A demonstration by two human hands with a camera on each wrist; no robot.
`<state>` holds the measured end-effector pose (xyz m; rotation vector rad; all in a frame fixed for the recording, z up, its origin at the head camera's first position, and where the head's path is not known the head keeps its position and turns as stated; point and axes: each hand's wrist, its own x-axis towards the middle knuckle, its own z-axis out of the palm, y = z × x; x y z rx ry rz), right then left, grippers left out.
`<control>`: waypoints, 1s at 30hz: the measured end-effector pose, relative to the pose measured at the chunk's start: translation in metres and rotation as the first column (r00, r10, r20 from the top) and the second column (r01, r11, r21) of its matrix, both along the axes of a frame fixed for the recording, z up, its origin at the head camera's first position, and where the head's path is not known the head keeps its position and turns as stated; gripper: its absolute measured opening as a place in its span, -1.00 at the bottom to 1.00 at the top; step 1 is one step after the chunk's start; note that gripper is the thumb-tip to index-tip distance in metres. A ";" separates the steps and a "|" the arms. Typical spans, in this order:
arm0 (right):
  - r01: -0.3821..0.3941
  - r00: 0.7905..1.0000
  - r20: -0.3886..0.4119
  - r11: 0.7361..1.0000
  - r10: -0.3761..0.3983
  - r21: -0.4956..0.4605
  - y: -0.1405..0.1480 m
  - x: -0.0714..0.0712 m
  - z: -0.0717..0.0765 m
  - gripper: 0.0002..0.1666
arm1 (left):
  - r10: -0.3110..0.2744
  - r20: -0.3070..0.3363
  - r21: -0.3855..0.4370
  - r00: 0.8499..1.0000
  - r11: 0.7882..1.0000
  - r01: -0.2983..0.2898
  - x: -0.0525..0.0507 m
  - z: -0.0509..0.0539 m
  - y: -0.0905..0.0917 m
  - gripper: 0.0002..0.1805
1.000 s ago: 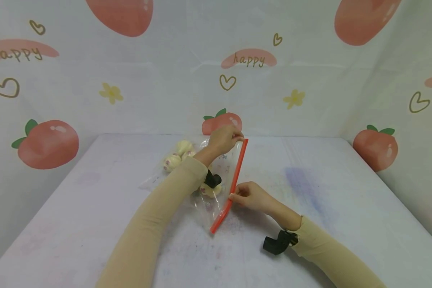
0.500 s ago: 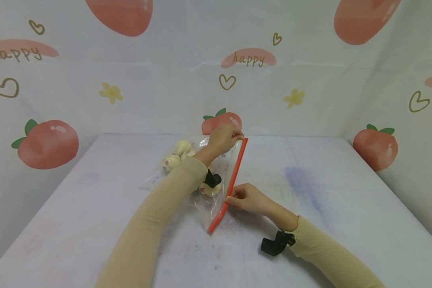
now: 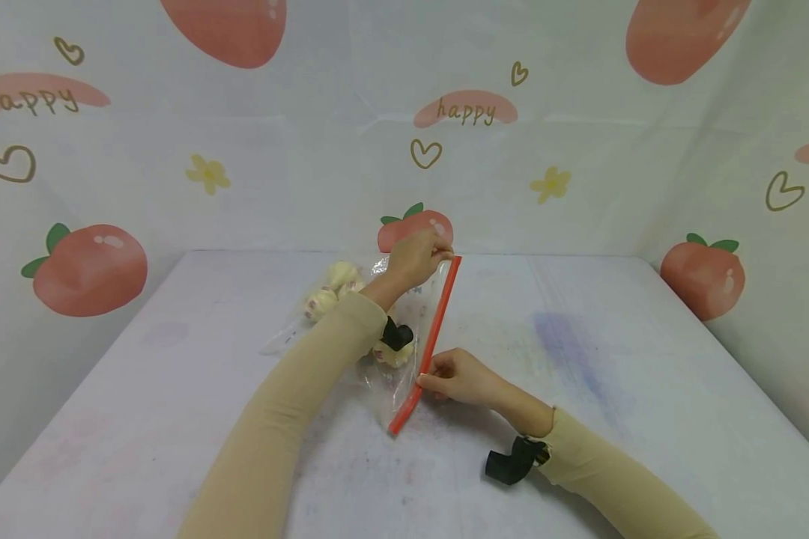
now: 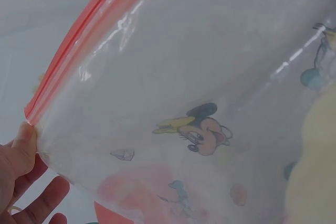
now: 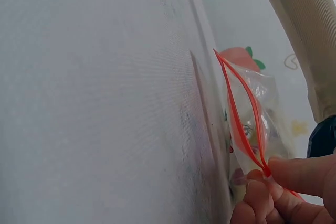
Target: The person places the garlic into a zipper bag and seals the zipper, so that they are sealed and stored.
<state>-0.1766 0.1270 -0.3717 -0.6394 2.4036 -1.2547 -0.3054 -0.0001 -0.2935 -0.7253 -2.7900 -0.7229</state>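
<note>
A clear zip bag with a red zip strip lies on the table, several pale round things like garlic bulbs inside it. Cartoon prints show on its plastic. My left hand pinches the far corner of the bag just below the strip's end, as the left wrist view shows. Nearer me, my right hand pinches the red strip between thumb and fingers. In the right wrist view the two red edges stand apart beyond that pinch and meet at it. My left forearm hides part of the bag.
A white, stained cloth covers the table. Behind it hangs a printed backdrop. Black wrist cameras sit at the left wrist and the right wrist.
My right hand has slid along the red strip toward its near end, moving down and slightly left. My left hand keeps its hold on the far corner, almost still.
</note>
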 end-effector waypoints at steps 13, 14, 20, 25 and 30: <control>-0.015 1.000 0.027 1.000 0.014 0.010 -0.006 0.004 0.001 -0.78 | 0.012 -0.007 0.004 1.000 1.000 -0.012 0.000 0.003 -0.001 -0.77; -0.016 0.999 0.029 1.000 0.015 0.012 -0.006 0.005 0.001 -0.78 | 0.013 -0.004 0.003 1.000 1.000 -0.013 0.000 0.003 -0.001 -0.77; -0.017 0.999 0.039 1.000 0.016 0.018 -0.007 0.005 -0.003 -0.77 | 0.024 0.000 0.009 1.000 1.000 -0.024 0.001 0.003 -0.001 -0.76; -0.017 0.998 0.056 1.000 0.016 0.023 -0.007 0.006 -0.004 -0.76 | 0.033 0.002 0.020 0.999 0.999 -0.033 0.001 0.002 -0.001 -0.77; -0.022 0.997 0.074 0.999 0.020 0.026 -0.008 0.007 -0.003 -0.75 | 0.029 -0.010 0.034 1.000 0.999 -0.029 0.001 0.003 -0.002 -0.76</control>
